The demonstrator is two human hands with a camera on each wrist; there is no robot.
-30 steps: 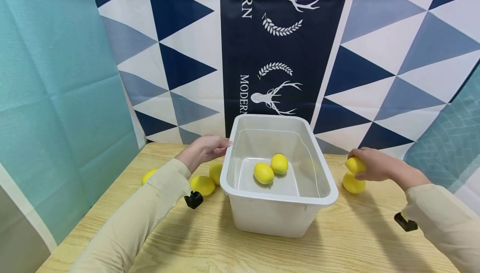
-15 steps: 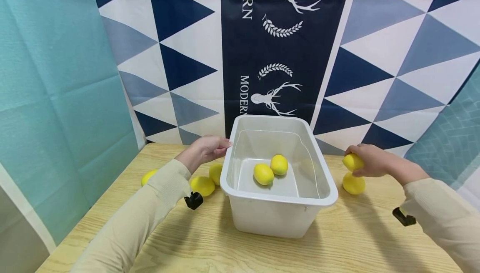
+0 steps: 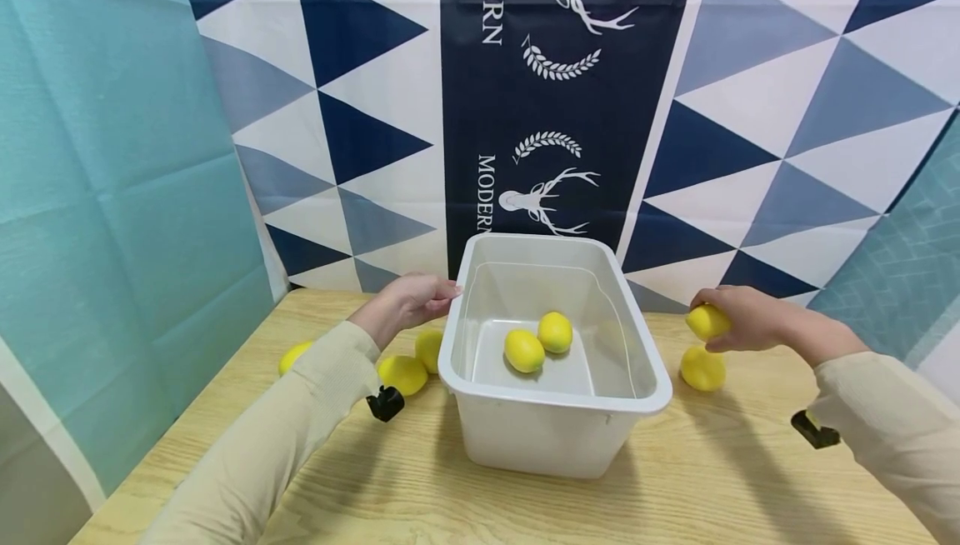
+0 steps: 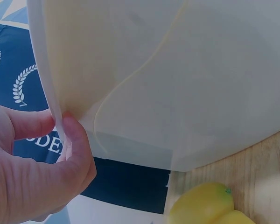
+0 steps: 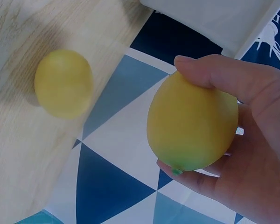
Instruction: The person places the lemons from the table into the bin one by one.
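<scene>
A pale grey plastic tub [image 3: 536, 437] stands mid-table with two lemons inside, one nearer lemon [image 3: 523, 351] and one farther lemon [image 3: 555, 332]. My left hand [image 3: 415, 298] pinches the tub's left rim between thumb and fingers, as the left wrist view shows. To the right of the tub, my right hand [image 3: 757, 320] grips a lemon [image 5: 191, 123] raised above the table, its green-tipped end showing in the right wrist view. Below that hand another lemon [image 3: 702, 368] lies on the wood.
Left of the tub, several lemons [image 3: 402, 375] lie on the wooden table [image 3: 390, 495], partly behind the left arm. A patterned cloth [image 3: 555, 112] hangs directly behind the table, and a teal cloth [image 3: 127, 195] borders its left side.
My right hand has risen slightly with its lemon, widening the gap above the lemon on the table. My left hand stays on the rim. The head view has shifted a little.
</scene>
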